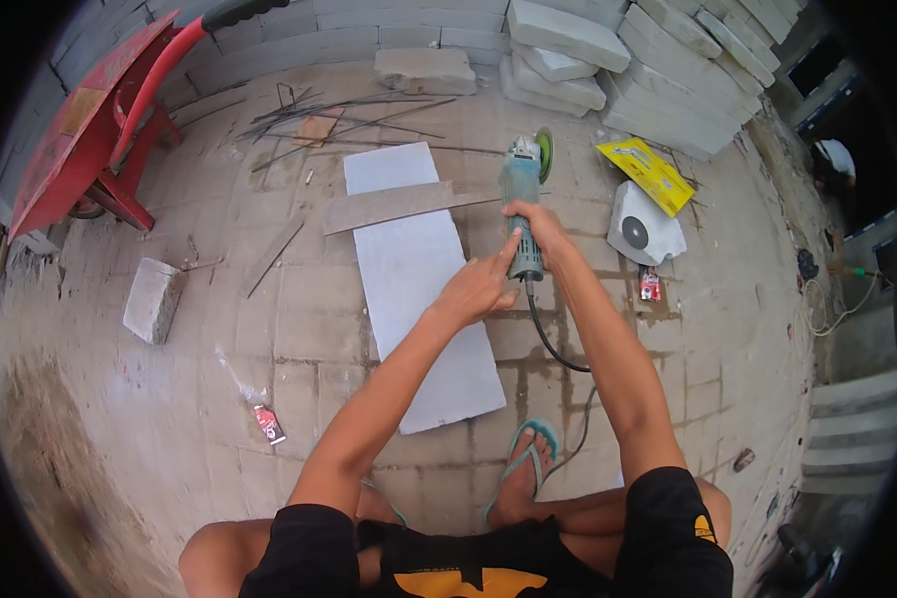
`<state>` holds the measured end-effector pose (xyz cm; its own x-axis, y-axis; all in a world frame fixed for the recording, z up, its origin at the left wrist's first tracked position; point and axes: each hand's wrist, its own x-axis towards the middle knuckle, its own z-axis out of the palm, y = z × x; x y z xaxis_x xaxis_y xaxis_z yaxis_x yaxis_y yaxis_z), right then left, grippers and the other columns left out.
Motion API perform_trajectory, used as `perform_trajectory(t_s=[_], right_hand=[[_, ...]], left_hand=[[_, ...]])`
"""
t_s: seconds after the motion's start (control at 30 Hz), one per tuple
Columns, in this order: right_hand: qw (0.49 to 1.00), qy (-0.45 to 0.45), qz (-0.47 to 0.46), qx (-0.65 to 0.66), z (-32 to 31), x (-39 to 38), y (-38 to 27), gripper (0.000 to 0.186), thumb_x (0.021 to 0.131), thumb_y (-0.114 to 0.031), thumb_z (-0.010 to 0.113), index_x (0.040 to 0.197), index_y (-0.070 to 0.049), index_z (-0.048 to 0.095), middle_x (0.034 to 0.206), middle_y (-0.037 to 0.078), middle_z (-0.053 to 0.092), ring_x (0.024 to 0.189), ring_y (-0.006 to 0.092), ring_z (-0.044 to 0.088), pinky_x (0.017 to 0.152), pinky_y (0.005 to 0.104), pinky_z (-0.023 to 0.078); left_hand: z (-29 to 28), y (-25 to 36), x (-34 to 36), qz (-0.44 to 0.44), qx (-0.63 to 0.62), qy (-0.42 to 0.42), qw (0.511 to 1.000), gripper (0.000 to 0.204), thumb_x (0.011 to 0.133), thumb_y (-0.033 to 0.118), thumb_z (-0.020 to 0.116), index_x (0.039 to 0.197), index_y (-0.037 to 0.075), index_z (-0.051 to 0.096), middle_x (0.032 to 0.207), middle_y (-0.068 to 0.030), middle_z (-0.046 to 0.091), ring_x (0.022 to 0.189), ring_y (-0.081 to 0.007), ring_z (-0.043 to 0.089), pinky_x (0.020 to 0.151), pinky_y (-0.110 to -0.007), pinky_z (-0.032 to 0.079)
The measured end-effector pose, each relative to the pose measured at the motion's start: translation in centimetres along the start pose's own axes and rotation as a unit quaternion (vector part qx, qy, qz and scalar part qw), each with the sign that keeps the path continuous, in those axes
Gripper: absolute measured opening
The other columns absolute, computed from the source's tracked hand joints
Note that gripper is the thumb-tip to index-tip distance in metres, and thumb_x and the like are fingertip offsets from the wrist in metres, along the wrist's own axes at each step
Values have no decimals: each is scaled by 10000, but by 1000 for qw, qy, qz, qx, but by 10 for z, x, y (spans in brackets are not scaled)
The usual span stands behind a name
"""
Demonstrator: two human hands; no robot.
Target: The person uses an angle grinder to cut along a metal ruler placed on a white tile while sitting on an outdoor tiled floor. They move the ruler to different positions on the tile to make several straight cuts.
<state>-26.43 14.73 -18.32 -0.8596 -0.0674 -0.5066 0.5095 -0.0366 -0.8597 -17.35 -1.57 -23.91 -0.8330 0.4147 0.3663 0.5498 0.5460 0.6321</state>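
Observation:
My right hand (544, 225) is wrapped round the body of a teal angle grinder (521, 183). The grinder points away from me, with a green disc (545, 155) on the right of its metal head. From its rear end a black cable (540, 324) curves down towards my foot. My left hand (471, 289) reaches in from the left, index finger stretched out against the grinder's side and thumb apart. Left of the grinder, a long pale block (409, 261) lies flat on the paving, partly behind my left forearm. A thin grey strip (394, 206) lies across its far part.
A red wheelbarrow (95, 140) stands at far left, near a small block (153, 299). Thin metal rods (369, 118) lie behind. White blocks (568, 35) are stacked at back right. A yellow packet (648, 171) rests on a block piece (658, 234) with a dark disc (635, 232).

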Motion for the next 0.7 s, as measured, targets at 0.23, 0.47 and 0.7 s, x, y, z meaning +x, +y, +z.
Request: perform_trajectory(t_s=[0.23,0.47,0.7], right_hand=[[995,23,-10,-100,16,-16,22,327,748,-291,780,879,-11,671,752,83,639,565,188,596,515,354,479],[982,-9,-56,-181,74,6,58,534,622,-356,800,928,73,713,932,225,726,842,329,698,758,394,539],[978,17,-65,-200,102,30,82,555,655,-343,808,1047,37,709,992,196,732,914,304,693,825,370,526]], left_hand=[[-112,-173,-17,-107,207,58,971,669,860,332,779,1472,195,548,1416,-213,553,1274,-397,546,1067,-545,420],[-123,-239,-8,-133,213,-33,967,527,882,398,758,1361,201,655,1538,-173,489,1397,-383,480,1181,-665,231],[-121,-247,-6,-139,78,-6,987,405,879,311,779,1247,146,731,1502,-147,541,1356,-367,528,1206,-603,210]])
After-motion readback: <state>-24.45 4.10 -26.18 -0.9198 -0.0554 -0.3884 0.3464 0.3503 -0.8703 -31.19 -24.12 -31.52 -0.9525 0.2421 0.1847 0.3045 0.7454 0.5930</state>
